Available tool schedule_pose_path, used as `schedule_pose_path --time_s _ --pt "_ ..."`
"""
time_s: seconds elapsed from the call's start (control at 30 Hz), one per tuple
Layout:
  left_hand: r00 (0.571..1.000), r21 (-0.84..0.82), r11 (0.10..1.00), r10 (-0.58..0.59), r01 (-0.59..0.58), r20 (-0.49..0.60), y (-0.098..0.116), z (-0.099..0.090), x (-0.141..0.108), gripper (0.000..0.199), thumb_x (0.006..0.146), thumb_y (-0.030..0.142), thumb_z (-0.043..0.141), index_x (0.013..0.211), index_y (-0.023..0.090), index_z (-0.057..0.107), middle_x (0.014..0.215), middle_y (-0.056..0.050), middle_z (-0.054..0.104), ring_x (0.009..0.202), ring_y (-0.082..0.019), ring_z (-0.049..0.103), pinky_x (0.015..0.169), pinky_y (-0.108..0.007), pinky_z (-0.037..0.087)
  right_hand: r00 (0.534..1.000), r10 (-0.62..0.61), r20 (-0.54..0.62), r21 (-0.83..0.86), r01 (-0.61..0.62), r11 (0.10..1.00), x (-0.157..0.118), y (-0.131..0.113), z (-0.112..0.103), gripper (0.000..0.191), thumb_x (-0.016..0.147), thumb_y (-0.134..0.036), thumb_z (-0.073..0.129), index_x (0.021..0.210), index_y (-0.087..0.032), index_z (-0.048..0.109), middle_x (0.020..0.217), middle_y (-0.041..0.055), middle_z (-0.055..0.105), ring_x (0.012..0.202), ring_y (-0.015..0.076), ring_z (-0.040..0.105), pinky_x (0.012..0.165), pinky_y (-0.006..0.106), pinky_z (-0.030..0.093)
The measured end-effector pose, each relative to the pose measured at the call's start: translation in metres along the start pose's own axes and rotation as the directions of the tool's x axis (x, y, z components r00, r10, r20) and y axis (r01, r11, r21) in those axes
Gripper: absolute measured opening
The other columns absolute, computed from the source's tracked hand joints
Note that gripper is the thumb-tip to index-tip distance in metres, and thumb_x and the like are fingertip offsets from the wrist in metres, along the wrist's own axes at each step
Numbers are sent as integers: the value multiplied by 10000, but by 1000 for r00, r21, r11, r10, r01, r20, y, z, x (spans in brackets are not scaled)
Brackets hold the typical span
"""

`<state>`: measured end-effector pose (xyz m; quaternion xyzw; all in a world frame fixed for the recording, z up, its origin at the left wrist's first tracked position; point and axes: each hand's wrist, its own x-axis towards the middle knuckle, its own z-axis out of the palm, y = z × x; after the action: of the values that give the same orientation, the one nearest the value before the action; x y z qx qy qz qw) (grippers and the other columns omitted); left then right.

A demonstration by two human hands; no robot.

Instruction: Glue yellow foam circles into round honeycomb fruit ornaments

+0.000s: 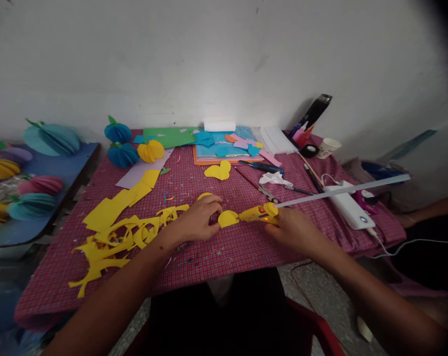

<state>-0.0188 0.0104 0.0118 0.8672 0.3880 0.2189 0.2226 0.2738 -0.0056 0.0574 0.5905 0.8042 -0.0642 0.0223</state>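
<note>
My right hand (pixel 289 228) is wrapped round a yellow glue gun (pixel 259 212) with a long whitish glue stick (pixel 342 191) sticking out of its back. The gun's nozzle points left and meets the right edge of a folded yellow paper piece (pixel 229 218). Just left of that piece, my left hand (pixel 203 217) has its fingers curled, with thumb and fingertips at the paper's left edge. Another yellow piece (pixel 204 196) lies partly behind my left fingers. Farther back sits a yellow paper shape (pixel 218 170) on the checked cloth.
Yellow paper offcuts (pixel 135 232) spread over the left of the table (pixel 205 257). Coloured sheets (pixel 224 143) and paper pumpkins (pixel 118 132) stand at the back. Scissors (pixel 268 194), a paper cup (pixel 328 147) and a white power strip (pixel 352 210) are on the right, near another person's arm (pixel 433 208).
</note>
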Motion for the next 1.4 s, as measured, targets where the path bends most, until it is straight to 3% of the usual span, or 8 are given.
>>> schedule_pose_path --time_s 0.3,0.5,0.6,0.67,0.87,1.07,1.27,1.4 --pt "1000 -4 1000 -9 9 -3 0 1 0 224 754 147 657 971 196 632 1371 -132 583 1339 -303 518 1145 -480 430 997 64 53 523 -83 848 -6 11 -7 157 844 -332 617 858 -192 686 790 62 728 654 206 640 562 287 424" --pt "1000 -9 1000 -6 5 -9 -1 0 0 221 757 149 653 971 201 635 1360 -119 586 1326 -295 525 1139 -479 435 961 6 277 851 -249 463 -9 45 -7 327 772 -445 768 956 -203 648 739 6 660 565 142 558 508 255 394" --pt "1000 -9 1000 -18 18 0 -1 0 0 206 771 164 657 973 199 639 1373 -124 582 1327 -299 527 1137 -485 436 954 64 294 887 -297 353 -10 67 -8 369 761 -508 785 923 -197 669 705 12 642 565 141 543 510 258 380" --pt "1000 -13 1000 -24 24 5 -2 2 -1 201 776 169 663 974 197 643 1373 -129 584 1326 -300 531 1139 -486 434 960 121 252 882 -279 380 -11 81 -8 404 767 -561 773 911 -194 688 718 26 651 590 152 552 517 263 390" --pt "999 -48 999 5 -7 -39 4 -10 -1 255 814 182 673 1067 210 660 1406 -114 583 1358 -284 514 1149 -463 424 978 198 67 687 -189 702 -8 105 0 451 826 -644 662 845 -200 740 721 27 661 613 166 558 515 266 402" --pt "908 -17 985 -167 174 -384 -4 -66 -23 186 915 247 572 1070 200 664 1188 -81 706 1132 -241 652 1028 -434 499 994 72 -87 539 -14 842 5 129 24 403 907 -564 579 923 -216 783 915 62 766 806 243 671 698 330 507" --pt "963 222 946 -200 238 -179 -26 -68 -66 185 905 312 615 1013 182 691 1047 -89 706 1019 -249 640 922 -397 506 984 72 -161 471 13 882 9 143 41 406 900 -557 588 990 -219 796 999 78 792 893 283 713 796 386 537" --pt "961 260 934 -197 244 -194 -24 -50 -56 184 934 289 577 1037 188 691 1023 -81 688 1015 -233 619 921 -367 486 934 160 -320 446 0 895 -4 132 36 412 900 -555 603 1014 -203 786 1027 96 781 906 298 716 799 411 536"
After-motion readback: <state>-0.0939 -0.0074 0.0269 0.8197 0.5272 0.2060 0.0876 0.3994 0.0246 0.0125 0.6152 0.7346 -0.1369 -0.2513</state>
